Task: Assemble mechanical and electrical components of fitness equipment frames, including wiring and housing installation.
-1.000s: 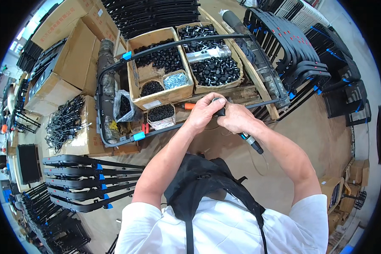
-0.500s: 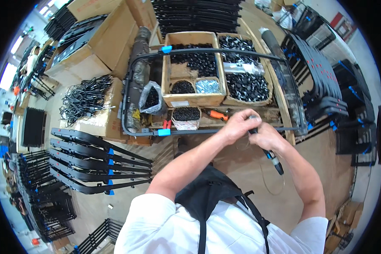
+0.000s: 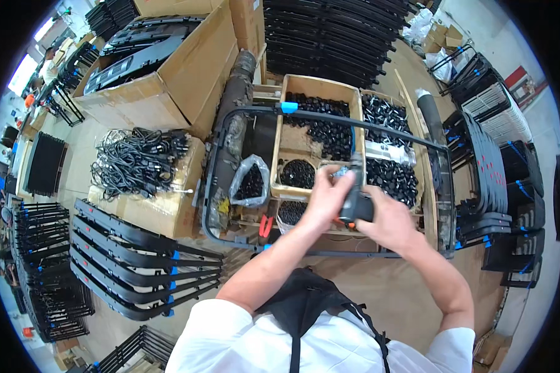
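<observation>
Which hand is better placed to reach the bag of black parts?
Left. The left hand is nearer the bag, at its left; the right hand grips the dark tool.

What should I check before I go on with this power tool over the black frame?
1. Grip on the power tool: ok, right hand wraps its body and left hand is on its upper part.
2. Tool tip seated: cannot tell, the hands hide it.
3. Black frame supported: ok, it lies across the cardboard boxes of black parts.
4. Small parts within reach: ok, tubs and a plastic bag sit just beyond the hands.
5. Red-handled tool: ok, it lies on the near edge, left of the hands.
</observation>
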`<move>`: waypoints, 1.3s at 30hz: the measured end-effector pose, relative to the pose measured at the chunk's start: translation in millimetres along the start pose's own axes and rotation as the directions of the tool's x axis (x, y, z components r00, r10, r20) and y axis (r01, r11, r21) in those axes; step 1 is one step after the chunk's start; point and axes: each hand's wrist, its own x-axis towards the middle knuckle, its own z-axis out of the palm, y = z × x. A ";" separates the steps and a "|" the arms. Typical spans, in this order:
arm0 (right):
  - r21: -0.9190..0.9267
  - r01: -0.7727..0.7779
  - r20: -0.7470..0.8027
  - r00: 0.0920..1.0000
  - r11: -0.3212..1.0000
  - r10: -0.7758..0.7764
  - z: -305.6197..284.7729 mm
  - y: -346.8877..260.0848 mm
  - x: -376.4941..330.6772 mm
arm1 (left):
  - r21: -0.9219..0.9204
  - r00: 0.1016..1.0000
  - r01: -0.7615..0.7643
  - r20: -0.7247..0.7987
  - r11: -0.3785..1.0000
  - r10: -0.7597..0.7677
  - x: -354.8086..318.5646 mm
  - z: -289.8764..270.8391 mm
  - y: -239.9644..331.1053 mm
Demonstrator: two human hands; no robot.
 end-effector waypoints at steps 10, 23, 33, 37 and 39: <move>-0.012 0.230 0.074 0.971 0.973 -0.229 183.5 -35.5 202.5 | 0.684 0.919 0.183 -0.375 0.706 0.125 150.2 -169.8 -32.4; -0.019 0.173 0.136 0.976 0.985 -0.169 186.7 -40.3 240.7 | 0.765 0.930 0.082 -0.289 0.639 0.227 195.1 -194.0 -36.2; 0.029 0.171 0.119 0.978 0.985 -0.174 189.2 -35.2 236.1 | 0.774 0.909 0.066 -0.307 0.629 0.283 188.6 -188.2 -38.9; 0.027 0.158 0.126 0.979 0.987 -0.160 188.8 -33.9 236.7 | 0.785 0.917 0.045 -0.278 0.618 0.287 189.8 -188.3 -38.6; 0.047 0.146 0.146 0.978 0.988 -0.152 188.3 -36.6 236.9 | 0.791 0.917 0.036 -0.269 0.611 0.294 190.1 -190.6 -38.7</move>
